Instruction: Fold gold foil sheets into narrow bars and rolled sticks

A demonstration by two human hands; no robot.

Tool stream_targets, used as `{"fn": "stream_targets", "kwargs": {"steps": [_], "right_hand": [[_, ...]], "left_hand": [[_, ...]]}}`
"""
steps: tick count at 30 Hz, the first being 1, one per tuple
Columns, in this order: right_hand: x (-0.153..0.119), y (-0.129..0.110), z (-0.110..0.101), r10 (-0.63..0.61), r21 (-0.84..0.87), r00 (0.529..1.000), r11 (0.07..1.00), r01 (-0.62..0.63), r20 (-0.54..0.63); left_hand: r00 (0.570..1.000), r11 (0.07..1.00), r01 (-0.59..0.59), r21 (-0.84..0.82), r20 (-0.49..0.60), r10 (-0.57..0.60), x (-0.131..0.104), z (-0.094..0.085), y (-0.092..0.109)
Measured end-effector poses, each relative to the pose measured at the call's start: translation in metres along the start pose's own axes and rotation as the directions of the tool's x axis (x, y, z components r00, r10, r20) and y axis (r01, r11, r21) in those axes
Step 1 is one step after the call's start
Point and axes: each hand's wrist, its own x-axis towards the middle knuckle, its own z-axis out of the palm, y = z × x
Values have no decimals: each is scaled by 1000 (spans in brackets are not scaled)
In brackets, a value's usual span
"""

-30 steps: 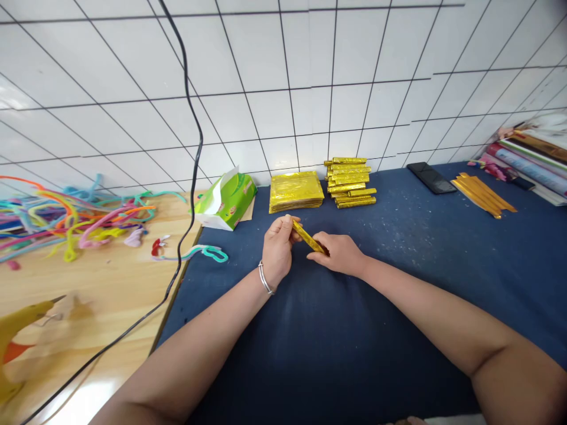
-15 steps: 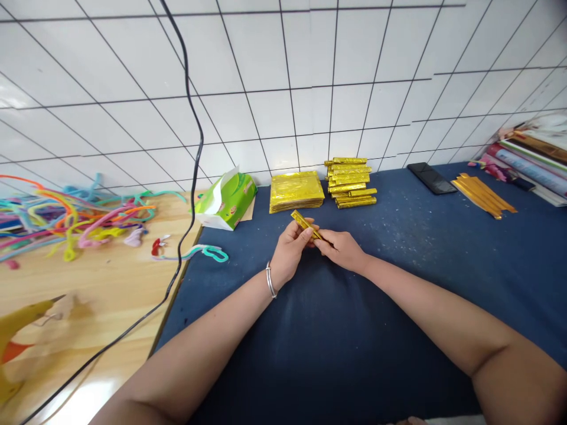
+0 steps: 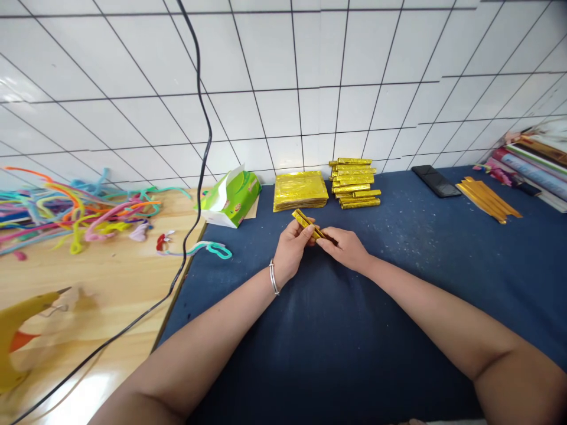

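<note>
A narrow folded strip of gold foil paper [image 3: 303, 219] slants between my two hands, just above the dark blue cloth [image 3: 336, 342]. My left hand [image 3: 290, 248] pinches its upper part with the thumb on top; a bangle circles that wrist. At the lower right end, my right hand [image 3: 345, 248] grips the same paper between thumb and fingers. Behind the hands lies a flat stack of gold foil sheets [image 3: 301, 190]. To its right is a pile of rolled or folded gold strips [image 3: 354, 180]. The undersides of my fingers are partly hidden.
Left of the stack stands a green tissue pack [image 3: 237, 198]. Colourful pipe cleaners [image 3: 88, 215] and a yellow glue gun [image 3: 18, 330] lie on the wooden table. A black cable [image 3: 206, 141] hangs across the left. A phone [image 3: 436, 180], orange-gold strips [image 3: 487, 199] and books [image 3: 538, 168] are at right.
The view has shifted slightly, so the surroundings appear a little further right. The folded gold paper looks somewhat more opened at its upper end. Both hands keep hold of it.
</note>
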Motion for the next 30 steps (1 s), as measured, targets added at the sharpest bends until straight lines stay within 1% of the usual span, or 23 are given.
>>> {"fn": "stream_targets", "kwargs": {"steps": [5, 10, 12, 18, 24, 30], "right_hand": [[0, 0, 0, 12, -38, 1000, 999, -12, 2], [0, 3, 3, 10, -78, 1000, 997, -8, 23], [0, 4, 4, 10, -93, 999, 996, -7, 31], [0, 2, 4, 8, -136, 1000, 991, -4, 30], [0, -1, 1, -20, -141, 998, 990, 28, 54], [0, -3, -1, -23, -74, 1000, 997, 23, -7]], "left_hand": [[999, 1000, -23, 20, -32, 23, 2, -1, -1], [987, 997, -77, 33, -140, 81, 6, -7, -3], [983, 996, -87, 37, -158, 92, 7, -8, -4], [990, 997, -72, 32, -119, 75, 8, -8, -5], [992, 996, -57, 66, -112, 64, 5, -5, -1], [997, 987, -68, 146, -10, 71, 2, -1, 1]]}}
